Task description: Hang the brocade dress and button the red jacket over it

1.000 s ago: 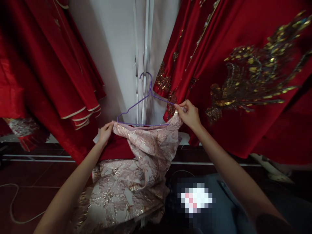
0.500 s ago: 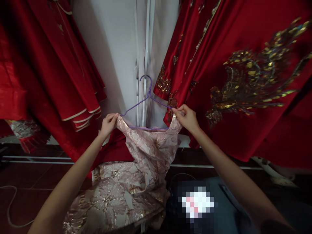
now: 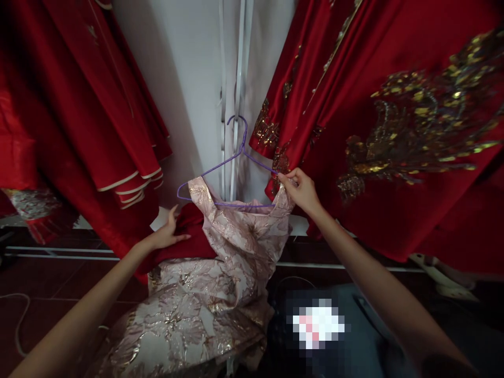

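A pale pink dress [image 3: 244,236] with a gold floral pattern hangs by its shoulder straps on a purple hanger [image 3: 222,167]. My right hand [image 3: 301,189] pinches the right strap together with the hanger's right end, which is hidden under the fingers. At the left, my left hand [image 3: 168,231] is off the dress, its fingers spread beside red cloth [image 3: 192,231]; whether it touches that cloth I cannot tell. The left strap sits around the hanger, inside its bare left end. Below, the skirt spreads over to the lower left.
Red garments [image 3: 118,131] hang on the left, and a red garment with gold sequin embroidery [image 3: 413,126] hangs on the right. White metal poles [image 3: 239,79] stand before the pale wall. A white cable [image 3: 23,315] lies on the dark floor. A blurred patch covers something at bottom right.
My left hand has let go of the left strap and moved down, its fingers opening. The hanger's left end now shows beyond the strap. My right hand keeps its pinch.
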Action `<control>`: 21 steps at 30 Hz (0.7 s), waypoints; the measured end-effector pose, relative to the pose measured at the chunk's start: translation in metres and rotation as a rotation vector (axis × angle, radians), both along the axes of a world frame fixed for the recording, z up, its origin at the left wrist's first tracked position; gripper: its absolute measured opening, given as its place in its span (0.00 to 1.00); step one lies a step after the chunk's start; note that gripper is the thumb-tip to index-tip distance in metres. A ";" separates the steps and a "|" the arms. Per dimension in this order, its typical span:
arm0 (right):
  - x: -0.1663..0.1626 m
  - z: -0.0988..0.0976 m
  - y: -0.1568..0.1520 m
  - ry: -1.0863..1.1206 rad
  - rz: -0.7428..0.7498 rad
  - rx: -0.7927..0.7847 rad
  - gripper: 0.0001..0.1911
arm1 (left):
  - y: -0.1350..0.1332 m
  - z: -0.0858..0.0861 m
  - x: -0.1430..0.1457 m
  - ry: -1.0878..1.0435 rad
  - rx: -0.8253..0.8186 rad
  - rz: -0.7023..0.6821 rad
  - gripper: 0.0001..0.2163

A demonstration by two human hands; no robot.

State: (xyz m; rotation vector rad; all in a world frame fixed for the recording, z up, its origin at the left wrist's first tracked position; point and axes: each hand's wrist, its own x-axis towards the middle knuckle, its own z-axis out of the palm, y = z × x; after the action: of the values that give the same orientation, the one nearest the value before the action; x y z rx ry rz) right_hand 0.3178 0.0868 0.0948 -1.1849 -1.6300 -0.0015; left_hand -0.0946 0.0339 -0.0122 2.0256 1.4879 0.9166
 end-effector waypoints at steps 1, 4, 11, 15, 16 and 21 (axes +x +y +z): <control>0.000 0.000 0.000 0.002 0.005 0.002 0.19 | -0.004 -0.010 -0.010 0.028 -0.035 0.037 0.44; -0.001 0.001 -0.001 0.002 0.009 0.014 0.19 | -0.013 -0.026 -0.042 0.130 -0.134 0.116 0.23; -0.005 0.003 -0.004 0.049 -0.016 0.027 0.22 | -0.023 -0.001 -0.077 -0.125 -0.246 0.181 0.23; -0.006 0.001 -0.002 0.068 -0.022 0.034 0.22 | -0.012 0.022 -0.067 0.118 -0.161 0.025 0.22; -0.006 0.001 -0.001 0.064 -0.027 0.036 0.22 | -0.006 0.028 -0.063 0.186 -0.128 0.007 0.22; -0.007 0.004 -0.004 0.045 -0.053 0.036 0.22 | 0.034 0.080 -0.043 0.524 0.172 0.338 0.23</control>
State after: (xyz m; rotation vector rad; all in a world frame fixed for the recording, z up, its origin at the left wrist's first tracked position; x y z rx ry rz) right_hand 0.3112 0.0829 0.0987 -1.1925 -1.5528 -0.0379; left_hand -0.1379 0.0674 0.0679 2.2989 2.1460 0.6778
